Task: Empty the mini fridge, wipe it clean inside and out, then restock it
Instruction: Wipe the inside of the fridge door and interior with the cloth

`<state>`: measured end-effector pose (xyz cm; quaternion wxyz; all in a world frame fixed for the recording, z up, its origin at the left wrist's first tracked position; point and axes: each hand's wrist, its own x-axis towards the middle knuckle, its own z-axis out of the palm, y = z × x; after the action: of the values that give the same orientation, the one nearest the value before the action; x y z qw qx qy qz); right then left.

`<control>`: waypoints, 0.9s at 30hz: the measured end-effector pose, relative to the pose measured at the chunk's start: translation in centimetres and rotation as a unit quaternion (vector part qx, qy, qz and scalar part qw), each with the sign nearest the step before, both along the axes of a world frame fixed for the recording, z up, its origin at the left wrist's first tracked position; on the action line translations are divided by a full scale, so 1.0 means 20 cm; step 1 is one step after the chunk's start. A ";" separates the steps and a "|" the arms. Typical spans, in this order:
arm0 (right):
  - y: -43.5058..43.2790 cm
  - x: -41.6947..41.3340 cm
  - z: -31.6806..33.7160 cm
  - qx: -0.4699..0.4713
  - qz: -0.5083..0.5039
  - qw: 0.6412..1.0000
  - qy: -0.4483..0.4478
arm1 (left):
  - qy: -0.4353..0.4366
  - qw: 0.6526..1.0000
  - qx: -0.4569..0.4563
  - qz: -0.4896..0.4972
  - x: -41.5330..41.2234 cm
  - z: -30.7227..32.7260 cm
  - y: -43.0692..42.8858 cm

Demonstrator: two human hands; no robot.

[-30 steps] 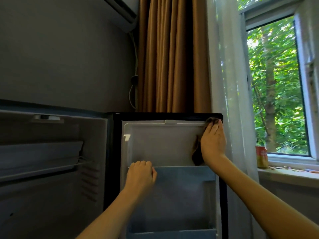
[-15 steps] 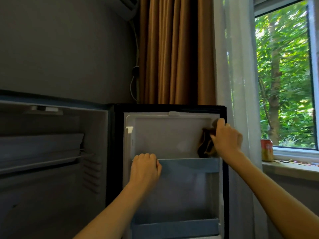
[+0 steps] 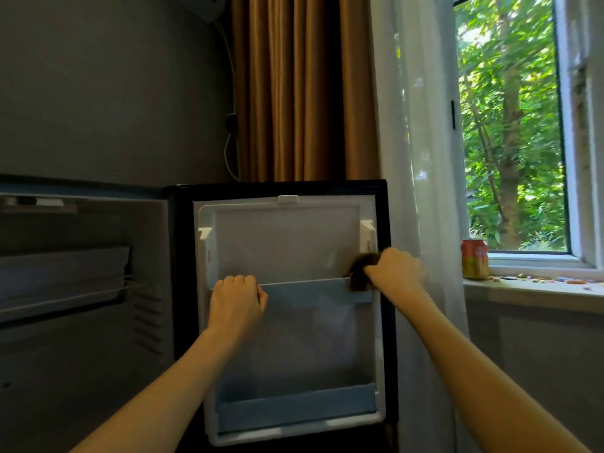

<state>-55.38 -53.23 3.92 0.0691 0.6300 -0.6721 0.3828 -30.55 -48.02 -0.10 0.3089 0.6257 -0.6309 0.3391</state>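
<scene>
The mini fridge door [image 3: 284, 237] stands wide open, its white inner lining facing me. My left hand [image 3: 236, 299] grips the top edge of the blue-grey upper door shelf [image 3: 307, 289] at its left end. My right hand [image 3: 394, 269] holds a dark brown cloth [image 3: 359, 273] against the lining's right side, just above that shelf's right end. A lower door shelf [image 3: 294, 407] sits near the bottom. The fridge interior [image 3: 81, 289] at left shows a wire shelf and no items.
A red and yellow drink can [image 3: 474, 258] stands on the windowsill [image 3: 536, 289] at right, with small scattered bits beside it. A sheer white curtain [image 3: 415, 158] hangs against the door's right edge. Brown drapes [image 3: 294, 93] and a dangling cable [image 3: 230, 145] lie behind the door.
My right hand slid the cloth down the right side of the door lining, from the top corner to the upper shelf's level. My left hand kept its grip on the shelf.
</scene>
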 end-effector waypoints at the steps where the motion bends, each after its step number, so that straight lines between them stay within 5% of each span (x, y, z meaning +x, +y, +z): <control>1: 0.00 0.01 0.03 -0.008 -0.008 1.000 0.019 | 0.002 1.000 0.005 -0.004 -0.01 0.00 0.00; 8: -0.12 0.04 0.16 -0.208 0.011 0.976 0.068 | -0.028 0.999 -0.022 -0.026 0.01 -0.01 -0.04; 13: -0.12 0.08 0.50 -0.258 0.010 0.956 0.141 | -0.071 0.996 -0.028 -0.043 0.06 -0.05 -0.01; 20: -0.18 -0.10 0.03 -0.371 0.132 0.783 0.481 | -0.093 0.993 0.066 0.035 0.03 0.03 0.02; 23: -0.05 -0.04 0.05 -0.249 0.162 0.805 0.514 | -0.087 0.990 0.101 0.045 0.02 0.04 0.04; 27: 0.03 0.07 0.13 -0.023 0.141 0.909 0.391 | -0.092 0.988 0.113 0.051 0.05 -0.01 0.05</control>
<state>-53.97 -52.64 6.52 0.2859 0.8159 -0.4864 0.1266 -29.62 -47.08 -0.29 0.1593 0.6539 -0.6583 0.3372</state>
